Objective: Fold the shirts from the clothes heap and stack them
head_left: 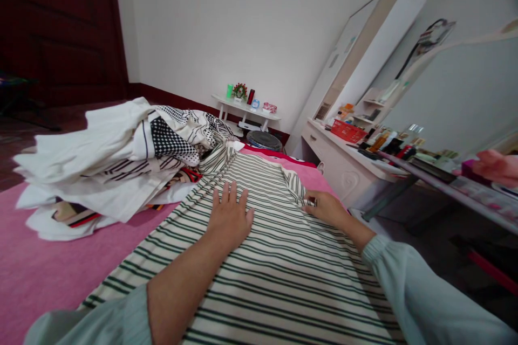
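Note:
A cream garment with dark green stripes (259, 280) lies spread over the pink bed cover, stretching from near me towards the far edge. Flat on its cloth rests my left hand (230, 218), palm down with the fingers spread. My right hand (321, 207) pinches the striped cloth at the garment's right edge, where a narrow part is bunched, perhaps a sleeve. To the left, a pile of folded white and patterned clothes (101, 156) touches the striped garment's far left side.
The pink bed cover (36, 275) shows at the left. On the right stands a white dressing table (340, 167) with a red basket (348, 131), bottles and a mirror (465, 91). A low white shelf (246, 107) with small items stands by the wall, near a dark round object (264, 140).

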A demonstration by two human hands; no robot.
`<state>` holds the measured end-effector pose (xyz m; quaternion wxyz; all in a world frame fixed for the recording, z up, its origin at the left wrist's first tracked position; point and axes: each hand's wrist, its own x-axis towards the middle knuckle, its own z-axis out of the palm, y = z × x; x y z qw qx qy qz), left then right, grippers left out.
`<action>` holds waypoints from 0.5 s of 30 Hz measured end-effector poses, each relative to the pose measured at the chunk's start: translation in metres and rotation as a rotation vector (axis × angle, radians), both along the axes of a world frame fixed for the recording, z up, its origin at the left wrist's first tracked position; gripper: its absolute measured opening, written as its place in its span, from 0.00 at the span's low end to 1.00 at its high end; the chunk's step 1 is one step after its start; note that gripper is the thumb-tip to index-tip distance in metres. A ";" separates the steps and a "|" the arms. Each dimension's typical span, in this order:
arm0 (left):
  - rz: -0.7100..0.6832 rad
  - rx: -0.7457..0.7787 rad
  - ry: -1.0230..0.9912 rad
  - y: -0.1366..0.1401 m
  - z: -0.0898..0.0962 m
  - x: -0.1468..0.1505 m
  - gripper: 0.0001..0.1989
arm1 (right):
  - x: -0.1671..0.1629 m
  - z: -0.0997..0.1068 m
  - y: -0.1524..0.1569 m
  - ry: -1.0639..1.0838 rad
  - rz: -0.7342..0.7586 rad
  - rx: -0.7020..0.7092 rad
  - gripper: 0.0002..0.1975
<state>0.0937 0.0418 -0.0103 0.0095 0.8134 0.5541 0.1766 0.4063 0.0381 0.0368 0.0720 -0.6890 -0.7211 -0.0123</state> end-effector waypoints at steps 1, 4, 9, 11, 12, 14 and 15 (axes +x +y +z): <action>0.001 0.000 0.000 0.000 0.000 0.000 0.29 | 0.009 0.004 0.006 0.023 -0.014 -0.035 0.10; -0.002 -0.003 -0.004 0.000 0.000 0.000 0.29 | 0.042 0.016 0.019 0.049 -0.286 0.077 0.11; -0.003 -0.021 -0.004 0.000 0.001 0.000 0.30 | 0.057 0.018 0.028 -0.097 -0.632 0.527 0.21; 0.003 -0.024 -0.004 0.000 0.001 0.000 0.30 | 0.039 0.006 0.033 -0.085 -0.387 0.511 0.20; 0.003 -0.025 -0.003 0.000 0.001 0.000 0.30 | 0.028 -0.001 0.037 -0.061 -0.244 0.473 0.21; 0.001 -0.025 -0.002 0.000 0.000 0.000 0.30 | 0.010 -0.017 0.046 -0.016 -0.014 0.354 0.24; 0.000 -0.023 -0.001 0.001 0.000 0.000 0.30 | 0.005 -0.024 0.052 -0.004 0.039 0.280 0.26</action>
